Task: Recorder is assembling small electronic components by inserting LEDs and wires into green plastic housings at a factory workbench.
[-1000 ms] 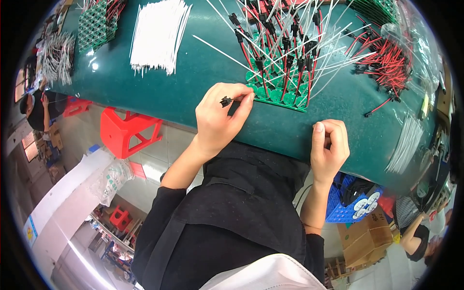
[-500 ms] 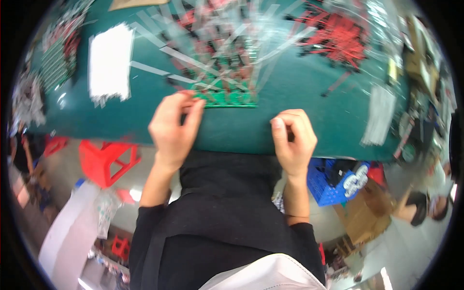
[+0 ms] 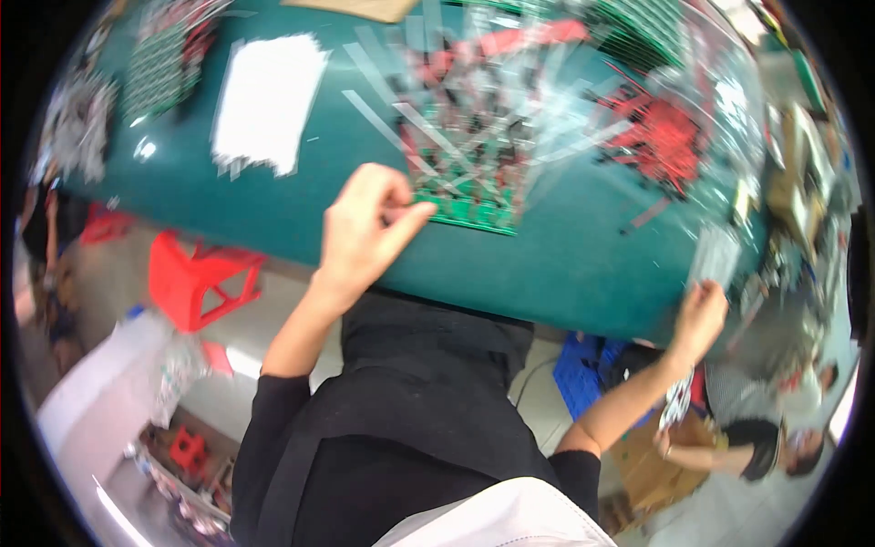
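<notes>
A green circuit board panel [image 3: 474, 223] lies on the table in front of me, covered with red and black wires and translucent strips, blurred by motion. At its near left corner, my left hand [image 3: 365, 232] is closed, thumb and forefinger pinched on the edge. Far to the right, my right hand [image 3: 700, 321] reaches to the near end of a stack of clear strips [image 3: 715, 255]. Its fingers are bent together there; whether a strip is between them is hidden.
White strips [image 3: 269, 105] lie in a stack left of the boards. A heap of red wires [image 3: 661, 137] sits to the right, beside clear plastic bags. More green boards [image 3: 164, 68] are at the far left. A red stool [image 3: 196, 283] and blue crate [image 3: 576, 369] stand below the table edge.
My right hand has moved from beside the board out to the right, to the clear strips. My left hand stays at the board's corner. The whole view has turned.
</notes>
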The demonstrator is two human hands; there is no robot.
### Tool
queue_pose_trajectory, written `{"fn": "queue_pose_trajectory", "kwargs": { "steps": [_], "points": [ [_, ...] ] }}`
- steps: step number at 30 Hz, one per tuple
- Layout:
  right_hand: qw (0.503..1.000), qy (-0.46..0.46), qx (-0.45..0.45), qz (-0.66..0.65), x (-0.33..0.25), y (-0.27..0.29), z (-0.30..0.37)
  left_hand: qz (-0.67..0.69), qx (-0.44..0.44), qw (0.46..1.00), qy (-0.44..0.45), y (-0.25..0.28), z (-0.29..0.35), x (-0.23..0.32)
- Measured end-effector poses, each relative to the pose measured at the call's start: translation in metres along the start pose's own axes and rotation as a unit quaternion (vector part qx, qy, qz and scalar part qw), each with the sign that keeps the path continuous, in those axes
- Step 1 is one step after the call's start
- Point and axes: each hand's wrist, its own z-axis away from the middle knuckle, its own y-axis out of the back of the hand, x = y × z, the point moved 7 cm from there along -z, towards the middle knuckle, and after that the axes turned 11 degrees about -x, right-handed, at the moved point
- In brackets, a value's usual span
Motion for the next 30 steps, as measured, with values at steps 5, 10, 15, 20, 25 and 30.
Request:
{"fn": "queue_pose_trajectory", "kwargs": {
  "steps": [5,10,15,20,25,30],
  "points": [
    [0.999,0.004,-0.051,-0.003,0.028,-0.022,-0.013,0.115,-0.041,0.992,0.01,0.027,0.012,-0.001],
    [0.997,-0.014,-0.051,0.047,0.029,-0.009,-0.007,0.072,0.033,0.996,0.043,0.088,0.019,-0.008],
    [0.995,-0.041,-0.08,0.047,0.034,0.001,-0.011,-0.115,0.116,0.981,0.105,0.153,0.008,-0.031],
    [0.994,-0.002,-0.02,0.107,0.045,-0.009,-0.012,-0.238,0.11,0.952,0.157,0.173,-0.018,-0.069],
    [0.98,0.009,0.082,0.182,0.01,0.015,-0.008,-0.364,0.046,0.914,0.175,0.158,-0.041,-0.066],
    [0.988,0.019,0.037,0.149,0.012,0.015,-0.016,-0.377,0.031,0.915,0.142,0.155,-0.053,-0.073]
  ]
}}
